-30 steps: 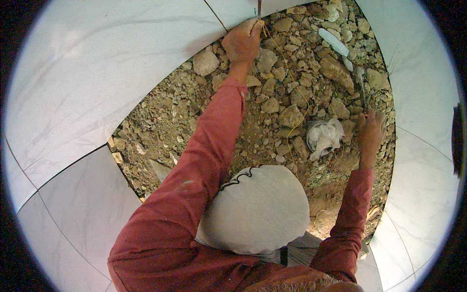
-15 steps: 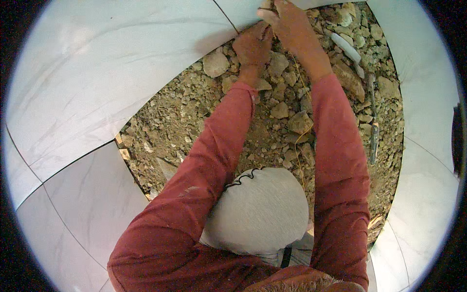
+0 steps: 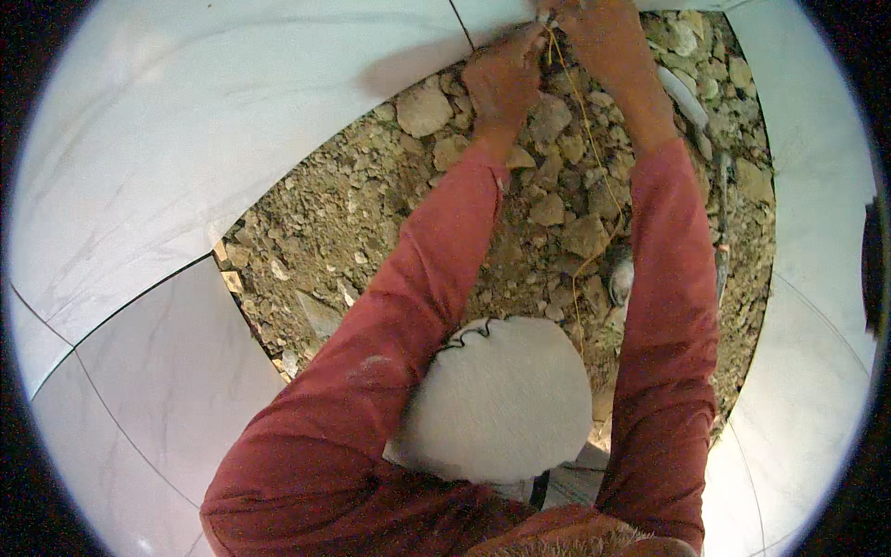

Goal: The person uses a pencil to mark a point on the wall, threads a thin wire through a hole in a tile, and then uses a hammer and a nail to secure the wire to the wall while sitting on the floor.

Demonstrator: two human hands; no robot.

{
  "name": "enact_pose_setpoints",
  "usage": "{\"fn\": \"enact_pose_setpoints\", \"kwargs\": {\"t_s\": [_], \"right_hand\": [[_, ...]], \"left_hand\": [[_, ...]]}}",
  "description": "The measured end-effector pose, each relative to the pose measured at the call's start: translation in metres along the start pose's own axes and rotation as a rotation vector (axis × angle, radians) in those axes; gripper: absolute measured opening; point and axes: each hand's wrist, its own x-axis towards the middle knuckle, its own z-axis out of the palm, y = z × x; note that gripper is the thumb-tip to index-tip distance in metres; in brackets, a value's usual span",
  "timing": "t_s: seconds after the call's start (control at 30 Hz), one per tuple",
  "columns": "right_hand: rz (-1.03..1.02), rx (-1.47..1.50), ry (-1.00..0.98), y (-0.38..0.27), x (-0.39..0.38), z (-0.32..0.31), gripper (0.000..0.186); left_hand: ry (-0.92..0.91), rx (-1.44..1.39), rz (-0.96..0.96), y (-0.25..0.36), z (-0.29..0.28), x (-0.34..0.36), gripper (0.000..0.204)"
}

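Observation:
My left hand (image 3: 504,85) is closed at the far edge of the rubble patch, its fingertips pinched around a thin yellow string (image 3: 591,139). My right hand (image 3: 608,45) is beside it, fingers bent and meeting the left fingertips at the string's upper end. What lies between the fingertips is small and partly hidden. From there the string runs slackly down over the stones (image 3: 549,119) toward my body. Both hands are over the border between rubble and the far white tile (image 3: 232,93).
Marbled tiles surround the patch, with a grey-white tile (image 3: 158,362) at left and pale tiles (image 3: 817,353) at right. Right of my right forearm lie a white elongated piece (image 3: 685,97) and a thin long-handled tool (image 3: 722,265). A rounded pale object (image 3: 622,278) shows beside the forearm.
Both hands have shifted slightly right within the view. The right fingers have come down beside the left fingertips, and more of the string shows. A rounded pale object now shows beside my right forearm.

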Motion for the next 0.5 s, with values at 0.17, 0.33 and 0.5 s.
{"fn": "enact_pose_setpoints", "kwargs": {"t_s": [0.17, 0.33, 0.5], "right_hand": [[0.234, 0.428, 0.240, -0.037, 0.015, -0.085, 0.033], [0.075, 0.222, 0.420, -0.021, -0.014, -0.072, 0.032], [0.167, 0.510, 0.409, -0.042, -0.061, -0.076, 0.027]], "left_hand": [[-0.024, 0.074, -0.022, -0.035, 0.017, -0.011, 0.029], [-0.082, 0.027, 0.053, 0.001, -0.005, 0.001, 0.033], [0.014, 0.026, 0.042, -0.004, -0.004, 0.000, 0.034]]}}
